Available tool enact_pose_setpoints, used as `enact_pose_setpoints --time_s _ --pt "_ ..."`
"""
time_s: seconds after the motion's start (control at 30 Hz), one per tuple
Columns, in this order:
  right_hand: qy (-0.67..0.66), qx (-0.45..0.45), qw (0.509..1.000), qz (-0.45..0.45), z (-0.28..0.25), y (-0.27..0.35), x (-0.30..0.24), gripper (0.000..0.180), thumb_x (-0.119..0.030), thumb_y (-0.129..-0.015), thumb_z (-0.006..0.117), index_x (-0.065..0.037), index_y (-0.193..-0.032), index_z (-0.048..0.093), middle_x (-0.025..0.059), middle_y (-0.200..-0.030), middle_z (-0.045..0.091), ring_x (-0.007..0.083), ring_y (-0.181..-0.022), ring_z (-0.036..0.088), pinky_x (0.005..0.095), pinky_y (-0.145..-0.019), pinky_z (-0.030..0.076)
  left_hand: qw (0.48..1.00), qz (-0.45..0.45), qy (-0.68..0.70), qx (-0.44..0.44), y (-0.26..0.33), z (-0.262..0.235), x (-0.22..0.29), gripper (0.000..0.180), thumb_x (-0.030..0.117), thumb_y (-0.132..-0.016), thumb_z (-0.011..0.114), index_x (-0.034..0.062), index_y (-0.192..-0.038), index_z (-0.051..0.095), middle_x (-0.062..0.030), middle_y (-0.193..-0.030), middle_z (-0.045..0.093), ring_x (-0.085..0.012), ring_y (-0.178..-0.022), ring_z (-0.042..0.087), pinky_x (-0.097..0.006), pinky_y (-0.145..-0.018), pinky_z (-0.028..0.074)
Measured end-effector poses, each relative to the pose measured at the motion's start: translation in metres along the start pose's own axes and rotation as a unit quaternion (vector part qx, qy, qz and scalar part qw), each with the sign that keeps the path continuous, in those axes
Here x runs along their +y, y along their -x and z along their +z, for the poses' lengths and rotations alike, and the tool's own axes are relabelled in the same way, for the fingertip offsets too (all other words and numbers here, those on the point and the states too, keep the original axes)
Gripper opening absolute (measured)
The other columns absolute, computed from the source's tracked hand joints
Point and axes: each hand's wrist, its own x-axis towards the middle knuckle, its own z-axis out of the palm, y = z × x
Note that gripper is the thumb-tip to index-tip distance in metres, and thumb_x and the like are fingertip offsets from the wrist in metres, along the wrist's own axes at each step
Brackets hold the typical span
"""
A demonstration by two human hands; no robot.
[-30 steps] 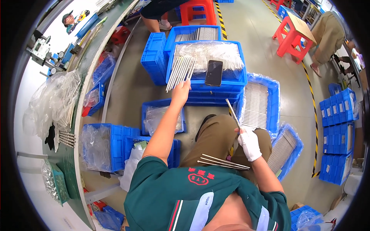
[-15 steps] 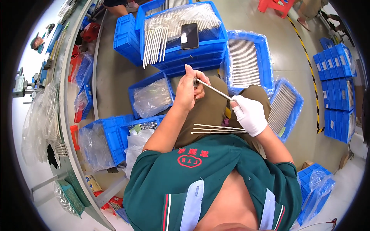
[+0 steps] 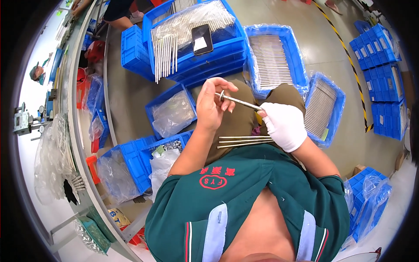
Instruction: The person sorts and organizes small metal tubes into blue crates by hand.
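Note:
My gloved right hand is closed around one end of a thin metal rod, which slants up to the left. My bare left hand has its fingers curled loosely about the other end. A small round metal collar sits around the rod there, beside the left fingertips. The rod's tip passes a little beyond the collar toward the palm. Below, several thin rods lie across my lap; their right ends are hidden behind the white glove.
Ahead stand stacked blue crates with metal rods, plastic film and a phone on top. More rod-filled crates are at the right. A bin of small metal parts is at my left, beside a workbench.
My left fingers have loosened and spread somewhat around the rod's end, and more of the collar shows. The rod now lies flatter. The view has shifted slightly.

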Motion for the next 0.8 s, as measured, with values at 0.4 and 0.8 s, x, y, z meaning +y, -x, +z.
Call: enact_pose_setpoints --time_s 0.4,0.8 --pt "-0.116 0.0 0.993 0.027 0.02 0.001 0.009 0.019 -0.027 -0.088 0.048 -0.011 -0.08 0.054 0.009 -0.064 0.056 0.0288 -0.06 0.057 0.0384 -0.054 0.044 0.994 -0.044 -0.013 -0.096 0.02 -0.006 -0.02 0.036 0.025 -0.086 0.058 -0.0035 -0.108 0.054 -0.0164 -0.095 0.062 -0.0173 -0.061 0.058 -0.027 -0.063 0.047" --pt "-0.033 -0.088 0.993 -0.076 0.035 0.032 0.032 0.01 -0.019 -0.077 0.059 -0.009 -0.072 0.059 0.0095 -0.066 0.057 0.0277 -0.067 0.057 0.038 -0.063 0.044 0.997 -0.01 -0.057 0.056 0.023 -0.077 0.015 0.032 0.027 -0.089 0.053 -0.0025 -0.101 0.055 -0.0131 -0.083 0.063 -0.0159 -0.061 0.061 -0.023 -0.052 0.046"
